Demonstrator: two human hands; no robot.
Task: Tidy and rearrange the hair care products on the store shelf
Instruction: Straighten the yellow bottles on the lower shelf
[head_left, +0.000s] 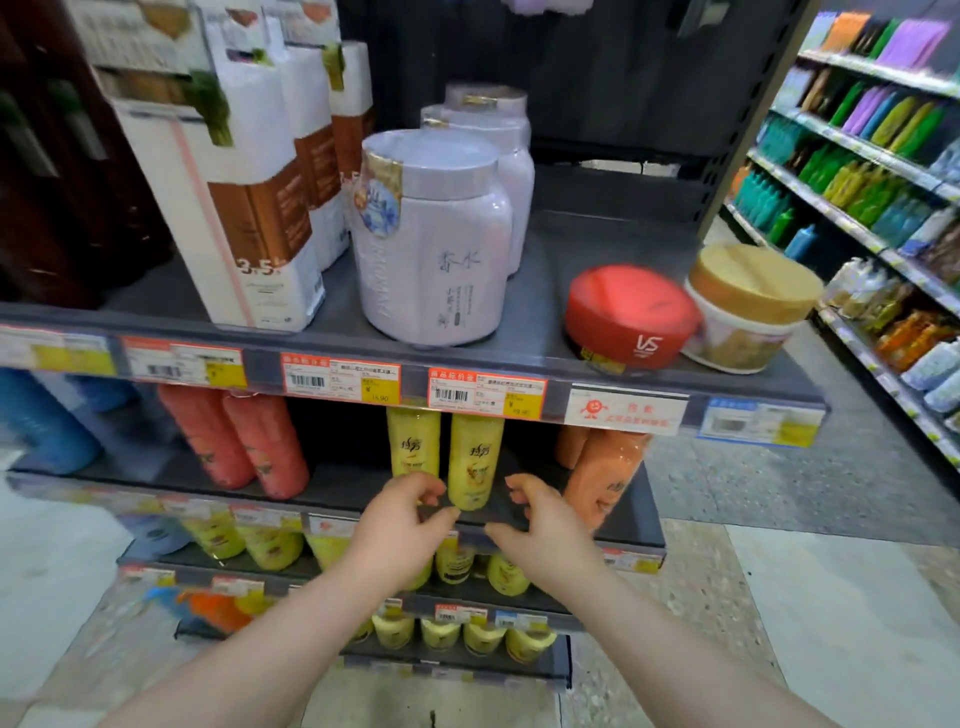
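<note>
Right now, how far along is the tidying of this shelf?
Looks done: the pale lavender lidded jars stand in single file on the grey metal top shelf. In hand: the left hand and right hand flank a yellow plastic bottle one shelf down; no firm hold shows. Left: the red round tub sits tilted beside the gold-lidded white jar.

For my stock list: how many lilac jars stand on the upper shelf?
3, in one row: the front jar, the second jar behind it, the third jar rearmost. Others may be hidden.
</note>
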